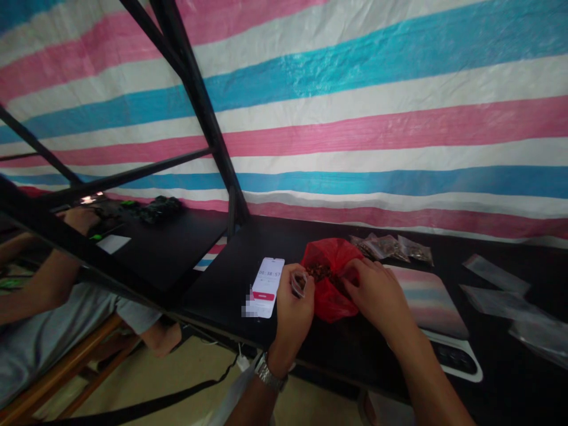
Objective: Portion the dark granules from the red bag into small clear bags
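My left hand [296,299] is closed around a small clear plastic bag [299,283], its mouth facing up and some brown bits inside. Right beside it, a red plastic bag [329,251] lies open on the black table, with small dark brown pieces [323,273] in its middle. My right hand [370,287] reaches over the red bag's right side, fingers drawn together at the pieces. What sits between those fingertips is too small to make out.
A phone [266,284] showing a timer lies left of my hands. A scale [432,302] with a shiny plate stands to the right. Filled small bags [390,247] lie behind; flat clear bags [501,302] are far right. Black metal frame bars [199,106] and another person's arm [48,272] are left.
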{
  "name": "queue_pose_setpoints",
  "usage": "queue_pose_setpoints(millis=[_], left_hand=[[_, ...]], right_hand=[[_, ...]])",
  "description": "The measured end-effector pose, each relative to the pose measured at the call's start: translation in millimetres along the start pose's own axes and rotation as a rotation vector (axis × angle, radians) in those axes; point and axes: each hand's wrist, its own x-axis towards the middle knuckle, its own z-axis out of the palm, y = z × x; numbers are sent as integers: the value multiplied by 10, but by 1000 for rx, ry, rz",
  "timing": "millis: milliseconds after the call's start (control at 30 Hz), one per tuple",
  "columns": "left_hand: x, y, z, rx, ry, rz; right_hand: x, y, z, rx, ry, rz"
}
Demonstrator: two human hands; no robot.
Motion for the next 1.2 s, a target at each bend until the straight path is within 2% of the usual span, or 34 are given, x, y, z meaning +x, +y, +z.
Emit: queue_pose_setpoints(millis=[67, 200, 300, 400, 500, 700, 933, 1200], left_hand=[[4, -10, -3, 14, 42, -6], [-5, -56, -25, 66, 122, -44], [-24, -102, -34, 121, 131, -86], [-40, -144, -36, 171, 116, -117], [-41, -181, -34, 188, 87, -155], [8, -217, -6, 142, 77, -229], [34, -209, 31, 66, 81, -233], [5, -197, 81, 20, 60, -121]], right_hand=[[10, -25, -15, 62, 12, -16], [66, -124, -2, 273, 70, -133], [139, -195, 67, 262, 86, -129], [204, -237, 160, 167, 47, -56], [232, -288, 222, 147, -10, -51], [229, -382, 222, 264, -111, -100], [198, -237, 194, 462, -167, -99], [157, 12, 120, 832, -164, 46]])
